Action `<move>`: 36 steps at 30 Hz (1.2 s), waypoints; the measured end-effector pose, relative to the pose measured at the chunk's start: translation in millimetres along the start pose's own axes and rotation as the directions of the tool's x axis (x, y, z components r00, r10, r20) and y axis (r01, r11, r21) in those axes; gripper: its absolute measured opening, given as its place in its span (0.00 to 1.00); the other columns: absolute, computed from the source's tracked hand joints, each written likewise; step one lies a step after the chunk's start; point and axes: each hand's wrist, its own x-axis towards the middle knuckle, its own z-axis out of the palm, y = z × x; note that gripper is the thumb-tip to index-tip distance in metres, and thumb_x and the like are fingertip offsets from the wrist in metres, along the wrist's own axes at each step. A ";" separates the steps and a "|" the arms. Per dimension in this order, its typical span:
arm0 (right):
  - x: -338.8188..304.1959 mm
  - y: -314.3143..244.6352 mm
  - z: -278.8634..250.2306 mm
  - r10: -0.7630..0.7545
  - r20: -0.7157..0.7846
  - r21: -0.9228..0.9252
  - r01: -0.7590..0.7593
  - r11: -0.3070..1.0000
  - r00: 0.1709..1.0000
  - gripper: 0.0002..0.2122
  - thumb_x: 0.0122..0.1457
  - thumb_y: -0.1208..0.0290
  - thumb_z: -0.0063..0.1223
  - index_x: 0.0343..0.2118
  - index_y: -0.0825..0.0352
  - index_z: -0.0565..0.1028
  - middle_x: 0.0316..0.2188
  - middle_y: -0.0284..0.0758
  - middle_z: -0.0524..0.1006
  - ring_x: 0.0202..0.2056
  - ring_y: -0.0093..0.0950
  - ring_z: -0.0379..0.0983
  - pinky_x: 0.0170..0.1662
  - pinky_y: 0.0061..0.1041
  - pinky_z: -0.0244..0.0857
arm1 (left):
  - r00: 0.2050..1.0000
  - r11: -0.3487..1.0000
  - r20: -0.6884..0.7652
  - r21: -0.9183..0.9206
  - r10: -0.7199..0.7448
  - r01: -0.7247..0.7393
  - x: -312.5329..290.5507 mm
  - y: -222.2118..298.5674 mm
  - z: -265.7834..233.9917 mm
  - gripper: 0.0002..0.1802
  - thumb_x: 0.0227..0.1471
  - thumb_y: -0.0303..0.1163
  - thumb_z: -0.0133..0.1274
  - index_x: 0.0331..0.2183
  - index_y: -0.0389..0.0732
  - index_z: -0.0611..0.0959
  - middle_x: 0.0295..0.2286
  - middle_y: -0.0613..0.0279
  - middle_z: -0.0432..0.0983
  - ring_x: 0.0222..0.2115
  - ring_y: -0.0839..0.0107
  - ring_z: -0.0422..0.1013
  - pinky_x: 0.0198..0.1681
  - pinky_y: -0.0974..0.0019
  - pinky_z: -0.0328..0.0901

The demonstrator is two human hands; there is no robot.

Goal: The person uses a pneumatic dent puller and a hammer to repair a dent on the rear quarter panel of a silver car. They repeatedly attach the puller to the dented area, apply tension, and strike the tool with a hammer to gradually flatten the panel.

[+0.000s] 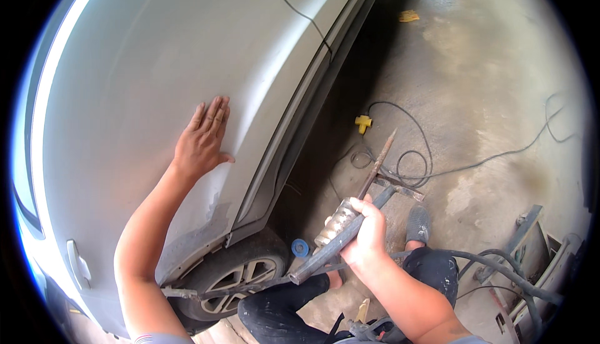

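Observation:
My left hand (203,136) lies flat on the silver-grey side panel of a car (119,113), with its fingers stretched out and the thumb a little apart. A patch of bare or dull paint (209,222) shows on the panel below it, above the wheel. In front of my knees, my right hand (367,231) is closed around a slide hammer (338,224). This has a pointed rod, a worn metal cylinder and a long dark bar with a crosspiece at its far end. The tool is tilted, its point away from me and to the right, clear of the car.
A wheel (203,281) stands close to my left knee. On the concrete floor lie a black cable (478,164) with loops, a yellow connector (363,123), a blue roll (300,247) and a yellow scrap (409,16). A thick dark hose (500,269) and metal frame (522,234) are at right.

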 end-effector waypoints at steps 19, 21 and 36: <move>-1.3 3.0 9.2 -0.208 -0.218 -0.119 0.185 0.975 0.954 0.12 0.60 0.73 0.51 0.44 0.55 0.65 0.35 0.37 0.71 0.32 0.41 0.73 0.37 0.49 0.74 | 0.950 0.959 -0.241 0.150 -0.199 0.239 245.4 -29.0 -40.1 0.60 0.56 0.73 0.41 0.69 0.32 0.55 0.72 0.56 0.45 0.73 0.64 0.38 0.75 0.55 0.34; -2.6 2.6 5.2 -0.124 -0.138 -0.079 0.114 0.990 0.983 0.11 0.60 0.73 0.51 0.43 0.54 0.65 0.35 0.37 0.71 0.32 0.41 0.74 0.36 0.49 0.74 | 0.958 0.966 -0.236 0.158 -0.164 0.205 232.3 -26.3 -39.8 0.60 0.56 0.73 0.42 0.69 0.32 0.54 0.72 0.55 0.46 0.73 0.63 0.38 0.75 0.55 0.34; -8.5 5.8 4.3 0.005 -0.041 -0.069 -0.008 0.998 0.999 0.09 0.60 0.64 0.51 0.27 0.59 0.66 0.20 0.37 0.68 0.24 0.41 0.69 0.28 0.47 0.66 | 0.974 0.923 -0.089 -0.348 -0.207 0.164 -45.1 76.3 12.9 0.59 0.47 0.63 0.58 0.64 0.25 0.63 0.69 0.41 0.51 0.71 0.49 0.47 0.74 0.50 0.42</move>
